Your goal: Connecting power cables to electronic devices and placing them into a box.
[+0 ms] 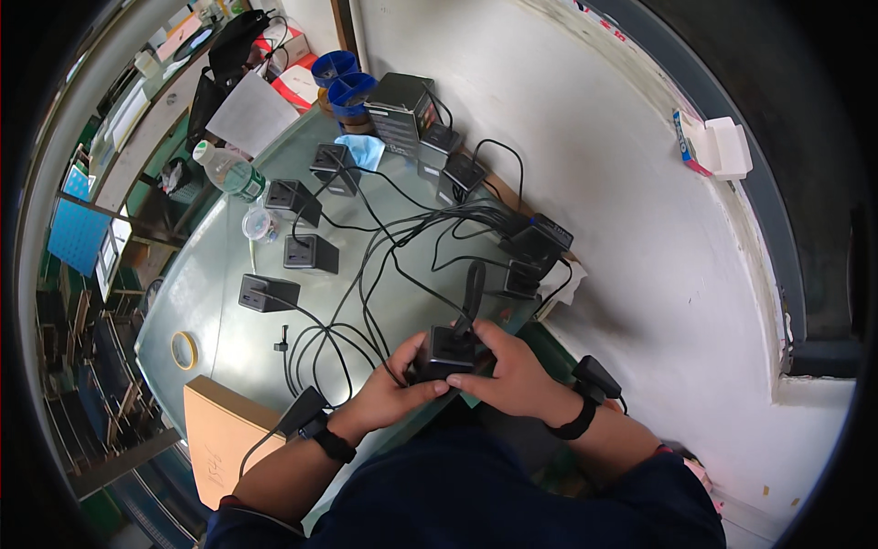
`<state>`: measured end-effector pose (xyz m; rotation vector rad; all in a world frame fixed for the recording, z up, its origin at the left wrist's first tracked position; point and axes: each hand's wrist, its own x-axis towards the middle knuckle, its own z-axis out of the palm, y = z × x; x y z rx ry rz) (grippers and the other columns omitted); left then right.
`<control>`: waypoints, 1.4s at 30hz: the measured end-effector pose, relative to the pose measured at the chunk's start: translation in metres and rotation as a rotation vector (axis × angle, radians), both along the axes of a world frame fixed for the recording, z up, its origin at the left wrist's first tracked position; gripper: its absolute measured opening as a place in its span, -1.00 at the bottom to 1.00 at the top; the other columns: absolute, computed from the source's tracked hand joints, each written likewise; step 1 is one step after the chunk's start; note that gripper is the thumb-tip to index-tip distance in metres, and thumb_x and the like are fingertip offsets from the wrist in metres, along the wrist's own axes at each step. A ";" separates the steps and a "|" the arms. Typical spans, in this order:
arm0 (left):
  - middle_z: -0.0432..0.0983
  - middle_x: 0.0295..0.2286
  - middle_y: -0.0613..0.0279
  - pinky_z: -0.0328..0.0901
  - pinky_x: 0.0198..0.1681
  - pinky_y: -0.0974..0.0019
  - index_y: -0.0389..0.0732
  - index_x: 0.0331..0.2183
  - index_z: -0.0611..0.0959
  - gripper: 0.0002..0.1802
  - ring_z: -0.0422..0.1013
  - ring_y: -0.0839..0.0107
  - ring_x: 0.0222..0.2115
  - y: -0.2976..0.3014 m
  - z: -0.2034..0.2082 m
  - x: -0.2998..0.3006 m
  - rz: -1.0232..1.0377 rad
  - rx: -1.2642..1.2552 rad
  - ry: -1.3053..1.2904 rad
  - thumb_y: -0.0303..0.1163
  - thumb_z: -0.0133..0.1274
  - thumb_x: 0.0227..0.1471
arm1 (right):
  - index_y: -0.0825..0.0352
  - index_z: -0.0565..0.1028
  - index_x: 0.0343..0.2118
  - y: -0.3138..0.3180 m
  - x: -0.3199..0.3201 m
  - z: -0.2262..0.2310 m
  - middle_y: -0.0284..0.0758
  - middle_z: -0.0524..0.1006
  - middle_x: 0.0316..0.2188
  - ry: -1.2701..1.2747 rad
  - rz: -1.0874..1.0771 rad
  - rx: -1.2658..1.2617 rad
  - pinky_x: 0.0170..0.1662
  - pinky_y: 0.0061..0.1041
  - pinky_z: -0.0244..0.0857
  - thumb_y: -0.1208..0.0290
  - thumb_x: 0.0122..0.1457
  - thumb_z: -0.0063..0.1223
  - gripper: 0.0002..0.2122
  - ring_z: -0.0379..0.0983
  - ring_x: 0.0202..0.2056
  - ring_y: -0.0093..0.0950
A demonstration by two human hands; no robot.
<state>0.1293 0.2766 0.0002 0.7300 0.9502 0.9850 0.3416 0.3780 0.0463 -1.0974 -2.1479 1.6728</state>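
The left hand (384, 395) and right hand (512, 377) — fingers closed around the boxy black device (443, 355) at the near side — best hold it level, the thin black cables (476, 212) slack.

Dark handwriting marks the tan cardboard box (229, 435). Small pale print stands on the black carton (393, 126), white lettering on the small opened box (697, 145) by the window, and a green label on the plastic bottle (241, 177), its wording apparently too small to read.
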 end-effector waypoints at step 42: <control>0.53 -0.39 0.38 0.41 -0.10 0.36 -0.16 0.02 0.58 -0.72 0.51 0.53 -0.32 -0.025 -0.013 -0.006 0.312 -0.255 -0.037 -0.36 0.10 0.31 | 0.29 0.29 0.26 0.009 0.004 -0.059 -0.18 0.45 0.11 0.002 -0.188 0.299 0.05 -0.35 0.42 0.56 0.11 0.29 -0.37 0.43 0.12 -0.31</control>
